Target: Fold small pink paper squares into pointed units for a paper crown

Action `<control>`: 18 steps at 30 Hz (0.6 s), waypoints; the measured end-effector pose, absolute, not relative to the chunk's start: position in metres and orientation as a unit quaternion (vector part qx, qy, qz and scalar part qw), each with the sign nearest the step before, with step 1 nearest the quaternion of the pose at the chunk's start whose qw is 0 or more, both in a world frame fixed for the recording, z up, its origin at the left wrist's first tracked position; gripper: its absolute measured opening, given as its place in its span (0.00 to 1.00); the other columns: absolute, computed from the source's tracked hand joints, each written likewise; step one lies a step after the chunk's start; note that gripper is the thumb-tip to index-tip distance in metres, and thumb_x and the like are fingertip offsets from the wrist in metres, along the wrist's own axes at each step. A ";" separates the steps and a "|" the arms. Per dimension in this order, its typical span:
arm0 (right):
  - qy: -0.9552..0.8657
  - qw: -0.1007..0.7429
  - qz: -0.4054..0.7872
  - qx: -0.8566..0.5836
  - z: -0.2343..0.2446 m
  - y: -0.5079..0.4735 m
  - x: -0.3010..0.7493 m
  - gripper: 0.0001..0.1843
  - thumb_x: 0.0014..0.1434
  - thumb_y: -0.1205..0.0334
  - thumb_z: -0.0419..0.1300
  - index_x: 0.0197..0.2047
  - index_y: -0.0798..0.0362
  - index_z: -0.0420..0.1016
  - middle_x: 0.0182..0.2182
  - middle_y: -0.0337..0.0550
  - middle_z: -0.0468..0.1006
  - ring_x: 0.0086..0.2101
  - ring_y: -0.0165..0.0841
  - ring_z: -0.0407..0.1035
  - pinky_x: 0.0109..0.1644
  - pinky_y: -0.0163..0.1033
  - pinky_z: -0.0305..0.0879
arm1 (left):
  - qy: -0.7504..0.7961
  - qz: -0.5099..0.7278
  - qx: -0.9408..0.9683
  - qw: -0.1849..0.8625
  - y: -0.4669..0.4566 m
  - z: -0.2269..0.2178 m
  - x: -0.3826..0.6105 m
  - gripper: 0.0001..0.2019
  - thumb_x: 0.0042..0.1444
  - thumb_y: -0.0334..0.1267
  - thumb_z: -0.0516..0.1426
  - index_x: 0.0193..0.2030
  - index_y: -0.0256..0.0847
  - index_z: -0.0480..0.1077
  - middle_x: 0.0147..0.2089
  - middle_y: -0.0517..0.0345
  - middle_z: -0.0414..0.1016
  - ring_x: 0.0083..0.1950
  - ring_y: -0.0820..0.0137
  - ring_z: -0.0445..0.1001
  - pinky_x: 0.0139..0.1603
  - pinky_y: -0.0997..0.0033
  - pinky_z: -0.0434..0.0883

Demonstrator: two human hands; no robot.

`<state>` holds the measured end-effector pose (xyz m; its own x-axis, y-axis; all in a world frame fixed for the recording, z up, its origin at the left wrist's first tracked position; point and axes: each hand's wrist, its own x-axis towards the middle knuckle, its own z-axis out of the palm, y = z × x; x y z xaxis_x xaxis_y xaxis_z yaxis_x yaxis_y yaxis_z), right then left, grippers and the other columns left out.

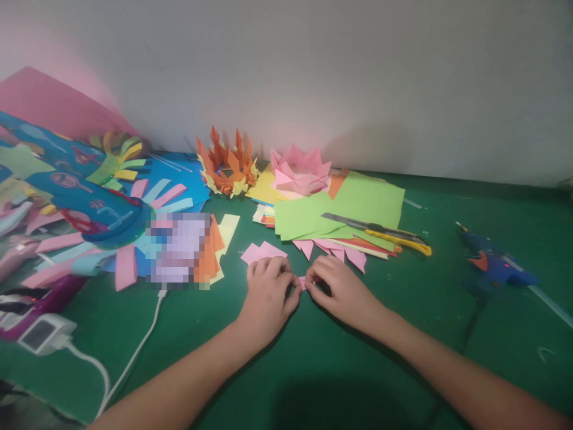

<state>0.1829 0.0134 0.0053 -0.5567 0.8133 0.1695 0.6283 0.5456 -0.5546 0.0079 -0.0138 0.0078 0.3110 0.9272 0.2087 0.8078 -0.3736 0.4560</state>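
Between my two hands is a small piece of pink paper (302, 283), mostly covered by the fingers. My left hand (269, 292) pinches its left side with thumb and forefinger, and my right hand (342, 288) pinches the right side. Flat pink paper squares (264, 251) lie just beyond the left hand. Past the right hand, folded pink pieces (356, 258) stick out from under a stack of green paper sheets (340, 206). A yellow box cutter (396, 239) with its blade out rests on that stack.
A blue hot glue gun (496, 266) lies at right. Behind stand a pink folded-paper ring (301, 172) and an orange one (228, 164). At left are a blue decorated cone (94, 191) with paper loops, orange strips (212, 251) and a white cable (145, 340).
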 end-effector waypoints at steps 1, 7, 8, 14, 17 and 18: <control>-0.856 0.206 0.223 -0.418 0.006 0.014 0.184 0.06 0.57 0.71 0.53 0.29 0.53 0.64 0.29 0.41 0.68 0.33 0.35 0.62 0.38 0.40 0.59 | 0.542 0.224 0.798 0.137 -0.014 0.008 0.008 0.05 0.57 0.34 0.54 0.31 0.40 0.69 0.40 0.56 0.66 0.45 0.64 0.62 0.47 0.59 0.58; -0.868 0.198 0.255 -0.377 0.010 0.012 0.194 0.03 0.57 0.69 0.55 0.34 0.52 0.67 0.33 0.43 0.70 0.37 0.35 0.63 0.42 0.41 0.61 | 0.537 0.231 0.797 0.150 -0.014 0.005 0.007 0.05 0.58 0.34 0.54 0.32 0.41 0.70 0.40 0.57 0.66 0.46 0.64 0.62 0.47 0.59 0.57; -0.868 0.200 0.256 -0.375 0.011 0.012 0.195 0.03 0.57 0.69 0.55 0.34 0.52 0.67 0.34 0.43 0.70 0.38 0.35 0.63 0.42 0.41 0.61 | 0.538 0.230 0.797 0.149 -0.014 0.004 0.007 0.05 0.58 0.34 0.54 0.32 0.41 0.69 0.40 0.57 0.65 0.46 0.64 0.62 0.47 0.59 0.57; -0.877 0.189 0.252 -0.363 0.008 0.014 0.196 0.05 0.60 0.68 0.53 0.34 0.52 0.68 0.34 0.44 0.70 0.38 0.36 0.63 0.42 0.42 0.60 | 0.543 0.229 0.794 0.149 -0.011 0.002 0.009 0.04 0.57 0.35 0.56 0.33 0.41 0.70 0.40 0.57 0.65 0.47 0.64 0.62 0.47 0.59 0.56; -0.877 0.192 0.254 -0.360 0.008 0.014 0.195 0.05 0.60 0.67 0.52 0.34 0.52 0.69 0.33 0.44 0.70 0.37 0.36 0.63 0.42 0.42 0.60 | 0.545 0.229 0.791 0.154 -0.009 0.003 0.008 0.03 0.56 0.35 0.57 0.33 0.42 0.71 0.40 0.57 0.66 0.47 0.63 0.62 0.48 0.59 0.56; -0.875 0.193 0.255 -0.363 0.008 0.014 0.195 0.05 0.60 0.67 0.52 0.34 0.53 0.68 0.33 0.44 0.70 0.37 0.36 0.63 0.41 0.42 0.60 | 0.545 0.231 0.790 0.156 -0.009 0.004 0.008 0.03 0.56 0.35 0.58 0.33 0.42 0.71 0.40 0.57 0.66 0.47 0.63 0.62 0.48 0.59 0.56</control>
<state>0.1948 0.0143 0.0078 -0.6620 0.7337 0.1531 0.5370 0.6069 -0.5859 0.0080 -0.0089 0.0037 0.2983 0.9345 0.1942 0.7900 -0.3559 0.4992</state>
